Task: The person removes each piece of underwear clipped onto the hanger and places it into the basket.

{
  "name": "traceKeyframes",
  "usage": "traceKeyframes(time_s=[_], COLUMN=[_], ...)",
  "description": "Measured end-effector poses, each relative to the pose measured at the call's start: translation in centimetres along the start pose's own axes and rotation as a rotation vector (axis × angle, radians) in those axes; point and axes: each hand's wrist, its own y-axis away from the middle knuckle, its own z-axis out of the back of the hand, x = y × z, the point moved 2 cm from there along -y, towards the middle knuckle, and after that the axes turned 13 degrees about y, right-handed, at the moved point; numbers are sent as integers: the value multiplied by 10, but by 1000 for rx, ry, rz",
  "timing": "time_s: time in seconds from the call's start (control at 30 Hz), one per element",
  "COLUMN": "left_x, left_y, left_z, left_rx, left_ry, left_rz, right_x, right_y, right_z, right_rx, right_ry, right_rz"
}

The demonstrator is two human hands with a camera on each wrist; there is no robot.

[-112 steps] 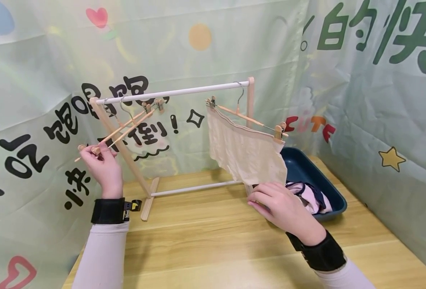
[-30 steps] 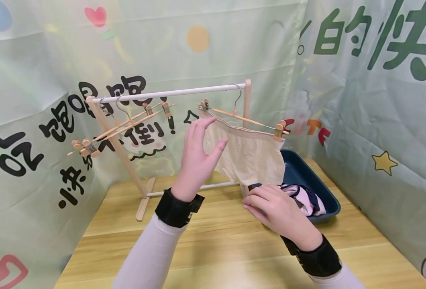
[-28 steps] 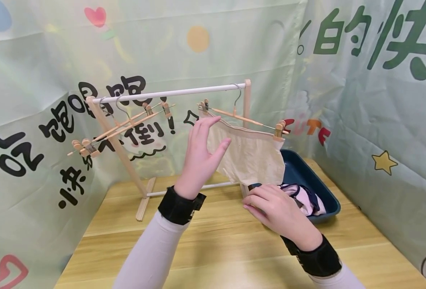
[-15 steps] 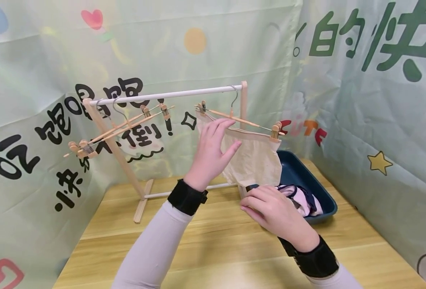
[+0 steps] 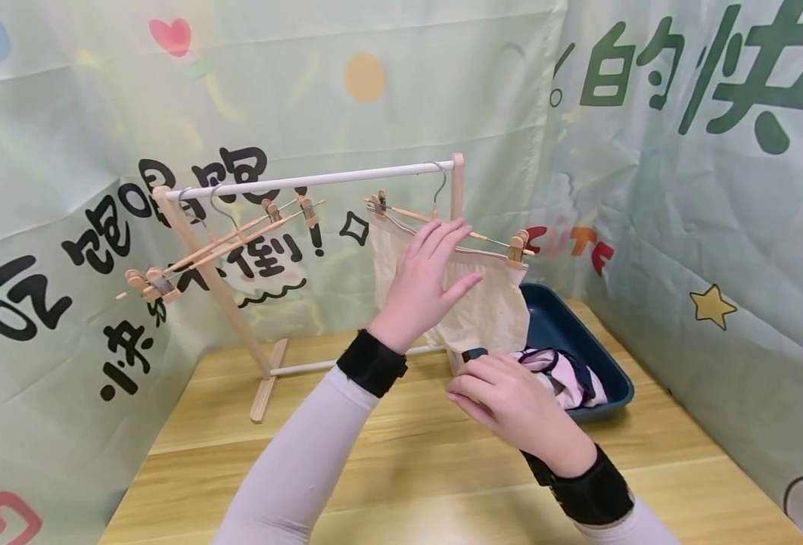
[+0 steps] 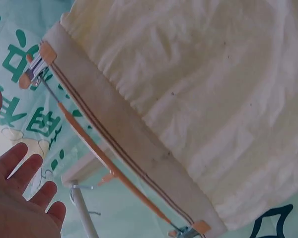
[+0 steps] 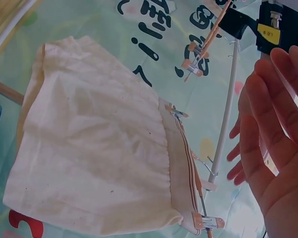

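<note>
Cream shorts (image 5: 493, 306) with an elastic waistband hang from a clip hanger (image 5: 401, 213). One wooden clip (image 5: 378, 201) grips each end of the waistband; the other clip (image 5: 518, 247) is on the right. My left hand (image 5: 424, 284), fingers stretched out, is in front of the shorts and hides part of the waistband. In the left wrist view, that hand (image 6: 25, 196) appears apart from the hanger and holds nothing. Below the hem, my right hand (image 5: 510, 397) has loosely bent fingers. The right wrist view shows nothing in the right hand (image 7: 275, 144).
The hanger hooks onto the white rail (image 5: 333, 179) of a small wooden rack. Two bare clip hangers (image 5: 238, 241) hang at its left end. Behind my right hand, a dark blue bin (image 5: 605, 337) holds pink and navy clothes (image 5: 574, 382). Printed cloth walls enclose the table (image 5: 374, 469).
My left hand has let go of the bare hangers on the left and moved right, in front of the shorts. It keeps drifting right along the waistband. The right hand stays nearly still.
</note>
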Motion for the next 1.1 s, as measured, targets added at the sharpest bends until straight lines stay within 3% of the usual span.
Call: traceKeyframes(time_s=[0.23,0.57,1.1], left_x=[-3,-5,-9], left_y=[-7,-19,-21], left_z=[-16,-38,-48], left_rx=[64,125,141], left_ry=[-13,39,-1], left_rz=[6,8,30], right_x=[2,4,8], right_y=[-2,-1,0], right_z=[-1,-3,-6], right_rx=[-49,0,0], right_ry=[12,-11,-5], right_rz=[34,29,37])
